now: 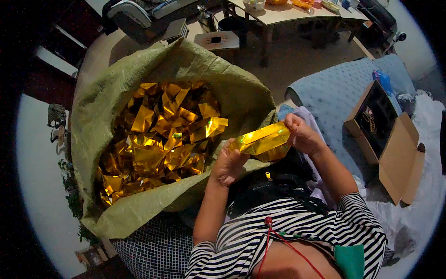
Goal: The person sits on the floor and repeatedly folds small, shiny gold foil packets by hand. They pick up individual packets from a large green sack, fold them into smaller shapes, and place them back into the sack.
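Between my two hands, above my lap, is a folded piece of shiny gold foil paper (264, 139) shaped like an ingot or boat. My left hand (231, 162) grips its left end, and my right hand (303, 134) pinches the right end with thumb and fingers. To the left of my hands a large yellow-green woven sack (115, 83) gapes wide, its near rim close beneath my left wrist. Many folded gold foil pieces (150, 157) lie heaped inside it; those lower in the heap are hidden.
An open cardboard box (397, 164) with dark contents rests on the blue patterned cushion or bedding (327, 87) at right, beside white fabric (425, 216). Beyond the sack stand a metal flask (206, 21), a dark bin (231, 24) and a table (278, 15) bearing a bowl.
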### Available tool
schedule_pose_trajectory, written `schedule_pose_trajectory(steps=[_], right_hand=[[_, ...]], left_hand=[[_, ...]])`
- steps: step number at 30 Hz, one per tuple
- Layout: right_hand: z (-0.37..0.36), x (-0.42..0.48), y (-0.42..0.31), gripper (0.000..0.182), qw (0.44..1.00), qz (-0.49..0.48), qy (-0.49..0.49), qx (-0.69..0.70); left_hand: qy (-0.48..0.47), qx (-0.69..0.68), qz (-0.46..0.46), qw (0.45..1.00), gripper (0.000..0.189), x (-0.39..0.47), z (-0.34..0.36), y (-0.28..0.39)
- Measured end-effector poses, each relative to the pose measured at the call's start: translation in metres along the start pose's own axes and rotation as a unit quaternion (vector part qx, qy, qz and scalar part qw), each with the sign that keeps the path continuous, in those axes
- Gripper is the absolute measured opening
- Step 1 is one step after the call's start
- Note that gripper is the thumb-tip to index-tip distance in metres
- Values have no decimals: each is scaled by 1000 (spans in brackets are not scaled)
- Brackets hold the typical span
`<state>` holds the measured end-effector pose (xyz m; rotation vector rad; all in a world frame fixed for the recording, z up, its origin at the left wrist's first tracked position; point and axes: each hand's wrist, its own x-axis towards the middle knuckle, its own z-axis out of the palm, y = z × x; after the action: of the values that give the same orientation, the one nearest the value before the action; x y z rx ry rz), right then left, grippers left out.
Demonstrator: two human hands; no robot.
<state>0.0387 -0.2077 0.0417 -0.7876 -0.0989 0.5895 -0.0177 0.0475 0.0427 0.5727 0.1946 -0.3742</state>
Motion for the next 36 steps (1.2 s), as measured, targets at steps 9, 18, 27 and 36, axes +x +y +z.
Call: schedule_pose_trajectory(steps=[9,18,27,36], right_hand=[[-11,3,12,27,998,24,-27,53],[0,5,9,23,997,-10,-8,-73],[2,-11,-2,36,614,-150,20,-774],[1,-21,10,24,506,-116,52,-853]], left_hand=[[-20,65,-44,997,61,-1,-1,-1],[-23,193,-96,976,55,4,-28,-2],[-149,-163,295,930,53,-21,-32,69],[65,752,201,625,40,14,-10,-20]])
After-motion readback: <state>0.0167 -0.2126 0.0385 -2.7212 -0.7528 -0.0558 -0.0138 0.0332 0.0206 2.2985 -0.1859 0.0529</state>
